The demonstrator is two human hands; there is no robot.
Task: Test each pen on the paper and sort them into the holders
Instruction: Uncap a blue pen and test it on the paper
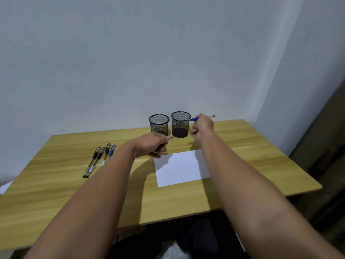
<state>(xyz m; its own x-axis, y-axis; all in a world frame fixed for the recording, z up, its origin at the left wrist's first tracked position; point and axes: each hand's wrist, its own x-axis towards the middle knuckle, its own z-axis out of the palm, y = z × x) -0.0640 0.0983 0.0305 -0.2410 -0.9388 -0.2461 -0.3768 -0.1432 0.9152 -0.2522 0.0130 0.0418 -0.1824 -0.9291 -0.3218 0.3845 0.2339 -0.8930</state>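
my right hand (pixel 202 126) gripping blue pen (pixel 194 119) just right of mesh holder (pixel 180 124), left hand (pixel 155 144) pinching blue cap (pixel 171 137)

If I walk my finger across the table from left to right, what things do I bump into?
Group of pens → left hand holding a blue cap → left mesh holder → right mesh holder → right hand holding a blue pen. The white paper lies nearer, below the holders.

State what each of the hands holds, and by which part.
The right hand grips a blue pen around its middle, by the right holder. The left hand pinches a small blue piece, perhaps its cap.
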